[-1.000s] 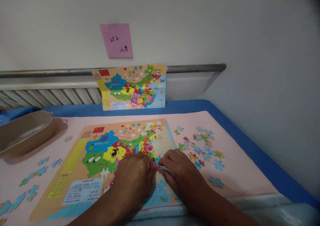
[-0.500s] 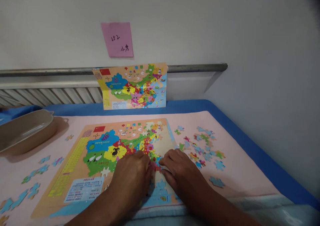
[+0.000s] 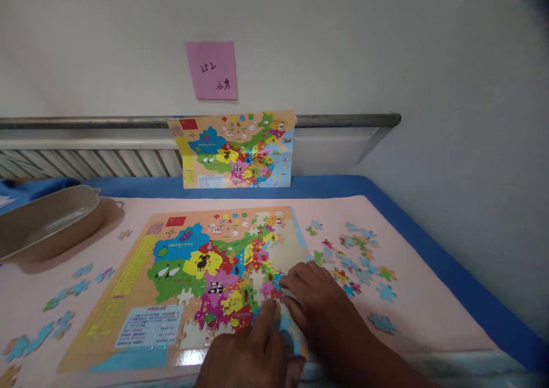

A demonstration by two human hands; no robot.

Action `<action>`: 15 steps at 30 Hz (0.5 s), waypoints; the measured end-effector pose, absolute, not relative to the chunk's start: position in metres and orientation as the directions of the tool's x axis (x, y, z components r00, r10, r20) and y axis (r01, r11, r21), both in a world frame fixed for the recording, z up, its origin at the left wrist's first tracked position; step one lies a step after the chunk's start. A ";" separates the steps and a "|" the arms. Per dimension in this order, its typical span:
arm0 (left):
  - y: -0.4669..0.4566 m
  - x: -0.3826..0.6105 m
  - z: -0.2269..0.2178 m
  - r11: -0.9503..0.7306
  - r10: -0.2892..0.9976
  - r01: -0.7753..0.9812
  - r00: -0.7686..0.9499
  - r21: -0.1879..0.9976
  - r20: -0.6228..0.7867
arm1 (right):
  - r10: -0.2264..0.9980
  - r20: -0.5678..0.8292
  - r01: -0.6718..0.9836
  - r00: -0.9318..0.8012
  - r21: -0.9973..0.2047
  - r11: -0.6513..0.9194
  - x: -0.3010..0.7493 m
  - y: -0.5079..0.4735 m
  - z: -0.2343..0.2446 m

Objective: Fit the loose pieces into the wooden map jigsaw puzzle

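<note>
Left hand: the left hand (image 3: 253, 351) lies low on the puzzle board (image 3: 128, 274) near its front edge, one finger stretched out to the coloured pieces at the map's lower right; whether it grips anything I cannot tell.
Right hand: the right hand (image 3: 319, 302) rests palm down just beside the left, fingers curled, fingertips (image 3: 285, 288) pressing on the small pieces at the map's right side; no piece is visibly pinched.
Puzzle board: flat on the pink mat (image 3: 429, 314), mostly filled in, with pale gaps near the right and bottom.
Loose pieces, right: a scatter of loose pieces (image 3: 355, 254) on the mat, near the right hand but apart from it.
Loose pieces, left: blue pieces (image 3: 64, 296) well away from both hands.
Tray: a beige tray (image 3: 47, 222) at the far left.
Reference picture: a printed map (image 3: 238, 151) leans upright against the wall rail, under a pink note (image 3: 212, 71).
</note>
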State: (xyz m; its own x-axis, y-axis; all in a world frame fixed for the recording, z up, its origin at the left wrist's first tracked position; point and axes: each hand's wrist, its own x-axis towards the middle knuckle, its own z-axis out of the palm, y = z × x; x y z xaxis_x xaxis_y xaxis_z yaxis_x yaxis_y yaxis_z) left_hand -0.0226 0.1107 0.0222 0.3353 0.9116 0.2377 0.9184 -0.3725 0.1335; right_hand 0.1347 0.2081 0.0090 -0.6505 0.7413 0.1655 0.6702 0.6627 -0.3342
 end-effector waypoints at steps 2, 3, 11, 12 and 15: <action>0.119 -0.028 0.023 -0.367 0.926 0.915 0.341 0.169 0.163 | 0.743 0.164 0.671 -0.648 -0.338 0.660 0.135 0.208 0.008; 0.122 -0.032 0.022 -0.362 0.931 0.907 0.342 0.214 0.125 | 0.745 0.166 0.673 -0.646 -0.337 0.658 0.135 0.208 0.008; 0.131 -0.039 0.029 -0.281 0.941 0.892 0.329 0.353 -0.083 | 0.758 0.158 0.688 -0.633 -0.333 0.644 0.134 0.207 0.009; 0.131 -0.038 0.030 -0.271 0.942 0.893 0.322 0.359 -0.091 | 0.758 0.155 0.687 -0.634 -0.335 0.644 0.134 0.207 0.008; 0.132 -0.036 0.030 -0.259 0.943 0.890 0.316 0.375 -0.099 | 0.754 0.162 0.678 -0.637 -0.348 0.647 0.135 0.208 0.008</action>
